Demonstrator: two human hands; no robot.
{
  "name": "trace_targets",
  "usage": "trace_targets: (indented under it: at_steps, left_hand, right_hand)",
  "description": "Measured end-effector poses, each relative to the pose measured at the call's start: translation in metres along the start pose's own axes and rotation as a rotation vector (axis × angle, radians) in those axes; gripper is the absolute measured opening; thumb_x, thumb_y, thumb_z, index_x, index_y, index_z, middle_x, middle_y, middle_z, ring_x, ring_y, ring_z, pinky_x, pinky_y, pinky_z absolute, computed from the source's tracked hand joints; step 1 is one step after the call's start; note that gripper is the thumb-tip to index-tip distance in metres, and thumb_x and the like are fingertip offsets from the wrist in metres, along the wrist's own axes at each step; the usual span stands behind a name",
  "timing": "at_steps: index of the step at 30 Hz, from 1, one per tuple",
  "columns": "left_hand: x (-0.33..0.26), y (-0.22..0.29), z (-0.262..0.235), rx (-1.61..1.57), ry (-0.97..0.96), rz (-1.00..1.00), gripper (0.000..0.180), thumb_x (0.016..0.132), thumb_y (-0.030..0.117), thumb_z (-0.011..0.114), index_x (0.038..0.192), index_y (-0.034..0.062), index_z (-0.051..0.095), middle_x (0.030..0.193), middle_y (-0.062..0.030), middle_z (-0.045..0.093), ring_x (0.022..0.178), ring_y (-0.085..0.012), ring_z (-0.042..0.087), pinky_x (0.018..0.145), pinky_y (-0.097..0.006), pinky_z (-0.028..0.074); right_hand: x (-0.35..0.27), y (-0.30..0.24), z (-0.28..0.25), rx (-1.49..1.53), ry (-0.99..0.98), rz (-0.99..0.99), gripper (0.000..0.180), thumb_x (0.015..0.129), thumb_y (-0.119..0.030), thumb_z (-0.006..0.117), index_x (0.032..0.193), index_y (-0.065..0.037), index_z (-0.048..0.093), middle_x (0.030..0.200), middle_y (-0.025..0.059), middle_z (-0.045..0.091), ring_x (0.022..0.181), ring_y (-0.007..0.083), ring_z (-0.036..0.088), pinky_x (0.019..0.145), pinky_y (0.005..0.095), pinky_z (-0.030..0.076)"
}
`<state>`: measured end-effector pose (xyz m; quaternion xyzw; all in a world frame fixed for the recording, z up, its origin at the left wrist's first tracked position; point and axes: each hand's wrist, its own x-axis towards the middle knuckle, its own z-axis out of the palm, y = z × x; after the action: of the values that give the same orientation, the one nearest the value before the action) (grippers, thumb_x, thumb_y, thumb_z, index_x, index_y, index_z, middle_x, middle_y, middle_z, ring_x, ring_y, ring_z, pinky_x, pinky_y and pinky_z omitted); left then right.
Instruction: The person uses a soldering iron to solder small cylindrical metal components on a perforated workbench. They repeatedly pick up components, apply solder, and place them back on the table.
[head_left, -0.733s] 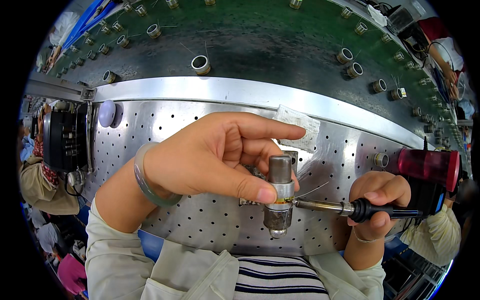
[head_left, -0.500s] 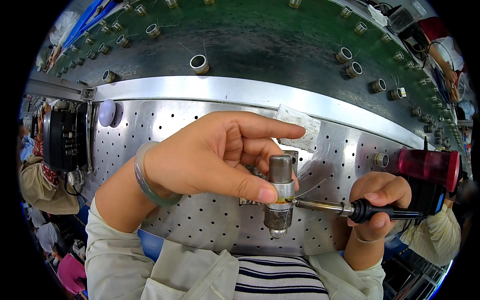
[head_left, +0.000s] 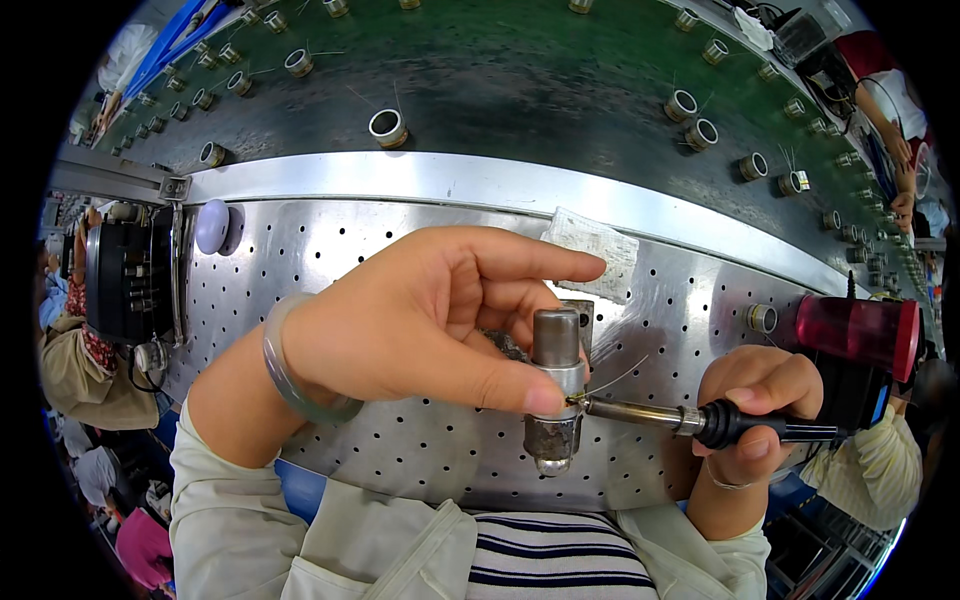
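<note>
My left hand (head_left: 420,320) grips an upright grey metal cylinder fixture (head_left: 555,385) over the perforated steel bench (head_left: 330,250), thumb pressed against its side. A thin wire (head_left: 615,378) sticks out from under the thumb. My right hand (head_left: 755,400) holds a black-handled soldering iron (head_left: 700,420) level, with its metal tip touching the cylinder right at my left thumb. A pale bangle (head_left: 285,365) circles my left wrist.
A white cloth pad (head_left: 595,245) lies behind the cylinder. A red-capped device (head_left: 860,330) stands at the right, a small metal ring (head_left: 762,318) beside it. Several ring-shaped coils (head_left: 388,127) sit on the green conveyor belt (head_left: 520,90) beyond. A black box (head_left: 125,280) hangs at the left.
</note>
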<state>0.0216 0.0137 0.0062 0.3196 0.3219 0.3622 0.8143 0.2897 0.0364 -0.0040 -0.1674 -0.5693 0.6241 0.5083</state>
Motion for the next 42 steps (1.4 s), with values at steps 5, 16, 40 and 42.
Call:
trace_targets:
  at_steps: [5,16,40,42]
  left_hand:
    - [0.0,0.0,0.006,-0.057,0.027,0.001,0.074,0.07,-0.013,0.069,0.135,-0.0094,0.034,0.101,-0.0244,0.063,0.084,-0.0162,0.065,0.068,-0.019,0.055]
    - [0.003,-0.001,0.005,-0.052,0.015,-0.004,0.075,0.07,-0.011,0.071,0.135,-0.0086,0.035,0.101,-0.0246,0.063,0.084,-0.0169,0.066,0.07,-0.019,0.056]
    - [0.003,0.004,0.015,-0.046,0.065,-0.025,0.074,0.07,-0.01,0.071,0.135,-0.0094,0.035,0.099,-0.0222,0.064,0.086,-0.0163,0.065,0.067,-0.018,0.054]
    - [0.003,0.004,0.017,-0.066,0.064,-0.024,0.074,0.07,-0.01,0.071,0.135,-0.0095,0.035,0.099,-0.0222,0.064,0.086,-0.0164,0.065,0.067,-0.018,0.054]
  right_hand:
    - [0.0,0.0,-0.005,0.028,-0.007,0.001,0.029,0.076,-0.009,0.075,0.089,0.006,0.053,0.061,0.0101,0.056,0.039,0.0126,0.048,0.036,0.0244,0.035]
    - [0.0,-0.002,-0.004,-0.009,0.008,0.015,0.03,0.075,-0.01,0.077,0.087,0.005,0.054,0.061,0.0101,0.057,0.041,0.0127,0.049,0.037,0.0241,0.037]
    - [0.0,-0.01,-0.002,-0.006,0.059,0.028,0.028,0.076,-0.008,0.075,0.087,0.005,0.053,0.06,0.0105,0.057,0.041,0.0138,0.05,0.038,0.025,0.039]
    - [0.0,-0.011,-0.005,-0.03,0.05,0.011,0.027,0.077,-0.008,0.075,0.087,0.005,0.053,0.06,0.0102,0.057,0.04,0.0137,0.05,0.037,0.0247,0.039]
